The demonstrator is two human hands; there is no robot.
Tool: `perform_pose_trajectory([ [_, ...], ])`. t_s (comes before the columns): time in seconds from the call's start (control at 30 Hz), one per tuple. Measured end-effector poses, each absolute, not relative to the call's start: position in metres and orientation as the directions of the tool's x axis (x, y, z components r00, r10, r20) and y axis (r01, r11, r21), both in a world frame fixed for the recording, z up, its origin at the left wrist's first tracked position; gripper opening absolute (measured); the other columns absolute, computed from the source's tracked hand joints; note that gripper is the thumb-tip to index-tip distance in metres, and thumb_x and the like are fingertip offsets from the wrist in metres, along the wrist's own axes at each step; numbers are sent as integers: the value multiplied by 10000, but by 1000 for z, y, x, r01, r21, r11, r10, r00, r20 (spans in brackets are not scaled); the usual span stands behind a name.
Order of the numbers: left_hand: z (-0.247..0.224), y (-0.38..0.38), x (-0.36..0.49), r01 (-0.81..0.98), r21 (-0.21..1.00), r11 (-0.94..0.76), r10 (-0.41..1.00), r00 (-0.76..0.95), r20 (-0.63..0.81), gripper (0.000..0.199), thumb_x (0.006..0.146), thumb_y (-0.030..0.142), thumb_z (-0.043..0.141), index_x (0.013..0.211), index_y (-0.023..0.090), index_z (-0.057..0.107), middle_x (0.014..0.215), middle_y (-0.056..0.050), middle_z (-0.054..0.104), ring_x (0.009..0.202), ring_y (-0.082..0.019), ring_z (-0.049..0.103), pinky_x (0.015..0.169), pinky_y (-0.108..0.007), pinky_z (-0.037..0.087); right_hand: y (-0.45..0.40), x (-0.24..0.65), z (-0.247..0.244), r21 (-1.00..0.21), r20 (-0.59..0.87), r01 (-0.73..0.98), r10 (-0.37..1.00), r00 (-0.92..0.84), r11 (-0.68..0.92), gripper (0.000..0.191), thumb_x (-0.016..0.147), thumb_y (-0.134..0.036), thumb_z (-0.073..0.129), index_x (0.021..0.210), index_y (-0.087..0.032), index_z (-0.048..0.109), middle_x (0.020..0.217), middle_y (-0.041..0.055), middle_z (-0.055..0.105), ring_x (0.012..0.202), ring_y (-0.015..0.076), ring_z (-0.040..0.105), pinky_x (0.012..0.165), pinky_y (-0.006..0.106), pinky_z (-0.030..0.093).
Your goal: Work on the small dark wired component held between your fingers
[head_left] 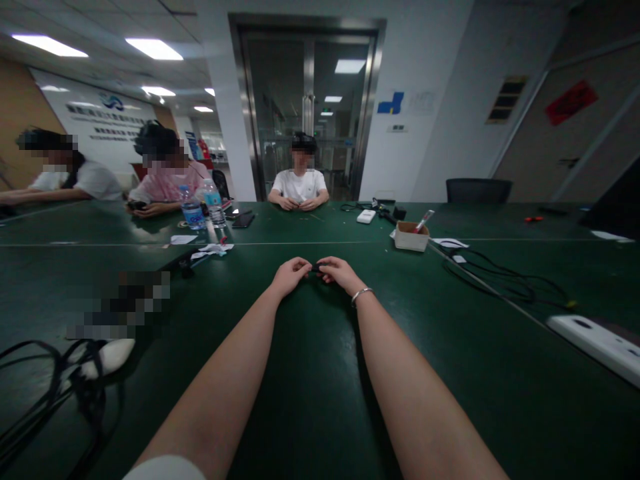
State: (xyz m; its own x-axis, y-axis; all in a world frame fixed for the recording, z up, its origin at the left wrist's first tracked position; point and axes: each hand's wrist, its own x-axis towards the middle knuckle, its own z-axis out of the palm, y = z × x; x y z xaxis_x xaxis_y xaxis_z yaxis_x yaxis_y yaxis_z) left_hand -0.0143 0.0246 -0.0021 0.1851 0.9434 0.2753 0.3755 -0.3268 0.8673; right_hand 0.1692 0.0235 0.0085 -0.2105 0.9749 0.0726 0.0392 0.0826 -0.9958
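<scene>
Both my arms reach forward over the dark green table [310, 373]. My left hand [291, 277] and my right hand [339, 270] meet near the middle, fingertips pinched around a small black object [315, 267]. It is mostly covered by the fingers, so its kind is hard to make out. Each hand grips one end of it, just above or on the tabletop; I cannot tell which. A silver bracelet [361, 295] circles my right wrist.
Left stand two water bottles [214, 203], a phone [243, 219], black cables [55, 380] and a white mouse [113, 355]. Right are a small box [411, 237] with a pen, more cables [505, 273] and a white power strip [595, 343]. Several people sit around, one person [299, 183] opposite.
</scene>
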Motion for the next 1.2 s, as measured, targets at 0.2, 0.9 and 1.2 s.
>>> perform_pose_trajectory([
  [0.2, -4, 25, -14, 370, 858, -358, 931, 217, 295, 364, 694, 456, 665, 926, 179, 630, 655, 11, 605, 584, -121, 522, 586, -254, 395, 23, 169, 9, -996, 71, 34, 976, -205, 80, 149, 823, -62, 571, 943, -123, 633, 603, 0, 652, 441, 48, 540, 446, 134, 465],
  [0.9, -6, 25, -13, 214, 916, -339, 925, 255, 283, 339, 667, 352, 716, 918, 157, 599, 762, -37, 669, 722, -153, 620, 731, -309, 467, 22, 170, 11, -996, 72, 35, 976, -204, 80, 152, 829, -57, 562, 939, -129, 639, 602, 0, 653, 447, 49, 552, 446, 130, 479],
  [1.2, -4, 25, -13, 290, 892, -347, 936, 167, 309, 344, 684, 420, 687, 924, 178, 644, 800, -27, 661, 714, -146, 598, 715, -293, 464, 23, 169, 10, -997, 66, 27, 978, -196, 72, 150, 818, -64, 576, 937, -134, 634, 601, -5, 652, 430, 49, 542, 437, 134, 474],
])
